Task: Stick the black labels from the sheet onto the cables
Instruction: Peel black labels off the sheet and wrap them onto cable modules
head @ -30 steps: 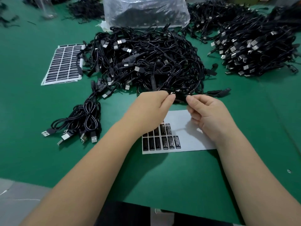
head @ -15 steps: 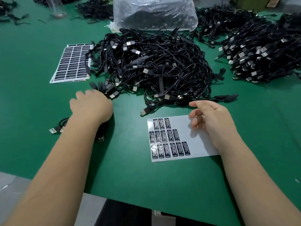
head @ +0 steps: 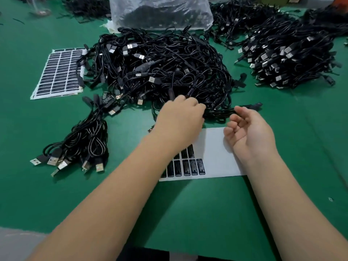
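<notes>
Black cable [head: 220, 113] from the near edge of the big tangled pile [head: 165, 72] lies under the curled fingers of the left hand [head: 180, 121], though whether they actually grip it cannot be told; the right hand [head: 248, 132] hovers just beside, palm up, fingers loosely curled, holding nothing. Below both lies the white sheet [head: 216, 153] with its black labels [head: 188, 166], on the green table [head: 188, 213]. A small bundle of cables [head: 84, 144] sits to the left, a fuller label sheet [head: 60, 72] beyond it.

Clear plastic bag [head: 160, 12] of dark items; green table mat [head: 207, 213].
</notes>
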`<state>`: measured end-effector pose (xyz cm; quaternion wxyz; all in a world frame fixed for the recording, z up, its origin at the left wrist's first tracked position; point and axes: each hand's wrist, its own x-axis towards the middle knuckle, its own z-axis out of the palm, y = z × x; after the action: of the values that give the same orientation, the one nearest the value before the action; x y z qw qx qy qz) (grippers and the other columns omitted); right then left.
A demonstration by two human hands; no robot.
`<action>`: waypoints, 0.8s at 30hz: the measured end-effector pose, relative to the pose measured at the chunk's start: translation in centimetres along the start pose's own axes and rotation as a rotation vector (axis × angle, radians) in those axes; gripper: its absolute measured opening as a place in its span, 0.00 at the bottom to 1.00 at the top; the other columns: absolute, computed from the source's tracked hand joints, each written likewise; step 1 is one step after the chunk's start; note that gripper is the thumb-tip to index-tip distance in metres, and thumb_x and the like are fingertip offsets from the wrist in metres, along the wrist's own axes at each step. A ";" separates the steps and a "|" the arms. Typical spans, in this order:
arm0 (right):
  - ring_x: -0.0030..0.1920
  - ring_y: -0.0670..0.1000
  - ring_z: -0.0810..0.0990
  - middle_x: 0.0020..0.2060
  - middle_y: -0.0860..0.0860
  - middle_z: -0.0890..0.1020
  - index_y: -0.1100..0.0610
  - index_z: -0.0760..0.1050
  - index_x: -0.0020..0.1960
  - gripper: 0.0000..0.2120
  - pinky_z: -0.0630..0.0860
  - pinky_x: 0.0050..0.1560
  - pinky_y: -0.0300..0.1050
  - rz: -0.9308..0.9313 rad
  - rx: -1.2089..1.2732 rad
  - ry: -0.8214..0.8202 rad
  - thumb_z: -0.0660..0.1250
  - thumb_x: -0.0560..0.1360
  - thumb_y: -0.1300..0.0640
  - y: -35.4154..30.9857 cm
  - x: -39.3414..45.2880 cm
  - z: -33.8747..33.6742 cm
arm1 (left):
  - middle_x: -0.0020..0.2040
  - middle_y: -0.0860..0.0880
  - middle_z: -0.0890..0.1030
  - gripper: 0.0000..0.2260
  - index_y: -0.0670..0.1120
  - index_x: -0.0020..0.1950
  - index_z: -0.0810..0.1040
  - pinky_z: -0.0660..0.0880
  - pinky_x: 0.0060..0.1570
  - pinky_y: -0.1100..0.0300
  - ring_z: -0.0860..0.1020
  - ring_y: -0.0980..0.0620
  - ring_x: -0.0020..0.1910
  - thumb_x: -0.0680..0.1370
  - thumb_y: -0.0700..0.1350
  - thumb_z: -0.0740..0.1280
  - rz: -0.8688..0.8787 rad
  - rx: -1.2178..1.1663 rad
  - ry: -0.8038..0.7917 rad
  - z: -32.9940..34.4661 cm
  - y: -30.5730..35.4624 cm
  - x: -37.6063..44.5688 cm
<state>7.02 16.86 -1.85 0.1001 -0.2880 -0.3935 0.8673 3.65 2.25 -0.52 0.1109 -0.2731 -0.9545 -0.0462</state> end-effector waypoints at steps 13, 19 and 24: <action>0.24 0.45 0.71 0.25 0.49 0.77 0.59 0.76 0.45 0.03 0.72 0.26 0.37 -0.071 -0.186 -0.059 0.64 0.77 0.62 0.6 -0.2 0.1 | 0.50 0.45 0.78 0.07 0.42 0.51 0.79 0.68 0.53 0.49 0.73 0.41 0.53 0.77 0.44 0.68 -0.101 -0.339 0.316 1.7 -1.0 0.4; 0.27 0.46 0.77 0.34 0.51 0.84 0.58 0.78 0.49 0.07 0.76 0.30 0.39 -0.118 -0.326 -0.139 0.61 0.78 0.62 1.0 -0.6 0.0 | 0.42 0.52 0.76 0.11 0.44 0.52 0.78 0.70 0.48 0.53 0.73 0.48 0.46 0.78 0.51 0.66 -0.137 -0.429 0.249 0.9 -2.3 0.2; 0.30 0.46 0.80 0.32 0.46 0.84 0.53 0.78 0.51 0.08 0.81 0.37 0.43 -0.171 -0.463 -0.172 0.61 0.78 0.62 1.4 -0.7 -0.2 | 0.59 0.48 0.71 0.20 0.50 0.64 0.75 0.68 0.55 0.55 0.67 0.46 0.59 0.73 0.48 0.73 -0.120 -0.248 0.040 0.7 -2.5 -0.4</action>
<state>7.72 15.76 -2.68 0.0707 -0.1943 -0.6116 0.7637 2.53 0.06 -1.39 0.0923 -0.2261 -0.9536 -0.1760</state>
